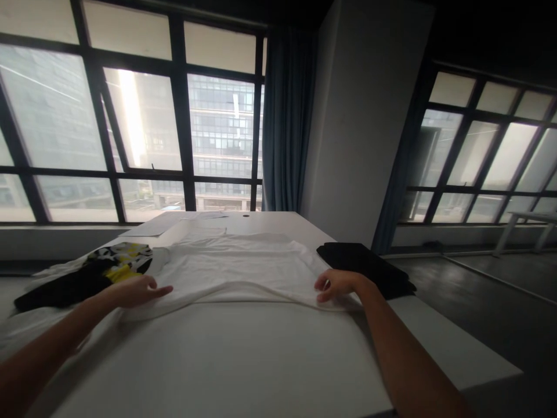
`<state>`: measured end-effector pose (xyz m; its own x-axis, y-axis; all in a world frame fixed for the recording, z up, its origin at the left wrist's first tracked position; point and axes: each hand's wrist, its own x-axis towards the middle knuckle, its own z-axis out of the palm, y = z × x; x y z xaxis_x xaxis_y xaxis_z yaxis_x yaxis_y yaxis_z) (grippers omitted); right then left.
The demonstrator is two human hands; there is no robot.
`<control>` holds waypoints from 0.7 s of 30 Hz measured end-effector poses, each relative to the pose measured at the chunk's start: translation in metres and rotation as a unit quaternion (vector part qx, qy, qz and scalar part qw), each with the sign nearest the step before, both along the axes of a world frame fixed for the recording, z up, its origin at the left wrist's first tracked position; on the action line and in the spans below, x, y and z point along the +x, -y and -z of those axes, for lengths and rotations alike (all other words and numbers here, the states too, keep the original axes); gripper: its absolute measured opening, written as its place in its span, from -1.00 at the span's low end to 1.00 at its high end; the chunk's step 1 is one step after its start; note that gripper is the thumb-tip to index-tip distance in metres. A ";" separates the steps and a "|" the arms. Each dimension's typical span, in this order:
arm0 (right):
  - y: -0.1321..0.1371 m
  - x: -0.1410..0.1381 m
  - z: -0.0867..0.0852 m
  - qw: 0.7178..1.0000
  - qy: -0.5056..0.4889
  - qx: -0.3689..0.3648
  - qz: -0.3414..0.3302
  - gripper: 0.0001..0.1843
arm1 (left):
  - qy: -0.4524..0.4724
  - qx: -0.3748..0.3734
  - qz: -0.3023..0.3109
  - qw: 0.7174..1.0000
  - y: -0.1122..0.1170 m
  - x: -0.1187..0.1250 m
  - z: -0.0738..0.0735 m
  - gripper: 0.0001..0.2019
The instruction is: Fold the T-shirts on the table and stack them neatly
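A white garment (237, 267) lies spread flat on the white table (243, 354). My left hand (137, 290) rests on its near left corner with the fingers stretched out flat. On the near right corner sits my right hand (335, 284), its fingers curled and pinching the white fabric's edge. Both forearms reach in from the bottom of the view.
A black and yellow patterned garment (108, 264) lies heaped at the left. A folded black cloth (365, 267) sits near the table's right edge. Papers (152, 226) lie at the far end below large windows. Dark floor drops off to the right.
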<state>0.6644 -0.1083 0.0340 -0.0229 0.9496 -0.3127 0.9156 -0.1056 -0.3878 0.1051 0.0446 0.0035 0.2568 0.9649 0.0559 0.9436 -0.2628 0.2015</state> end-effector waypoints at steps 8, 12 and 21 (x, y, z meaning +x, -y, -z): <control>-0.005 -0.022 0.014 0.986 0.154 -0.027 0.062 -0.31 | 0.034 -0.043 0.031 0.998 0.033 -0.010 -0.002 -0.51; -0.007 -0.024 0.016 0.992 0.113 0.030 0.056 -0.78 | 0.077 -0.005 0.058 0.995 0.035 -0.011 -0.009 -0.56; 0.008 0.005 -0.008 0.998 0.036 -0.024 0.051 -0.72 | 0.097 -0.249 0.102 0.958 0.068 -0.040 -0.040 -0.49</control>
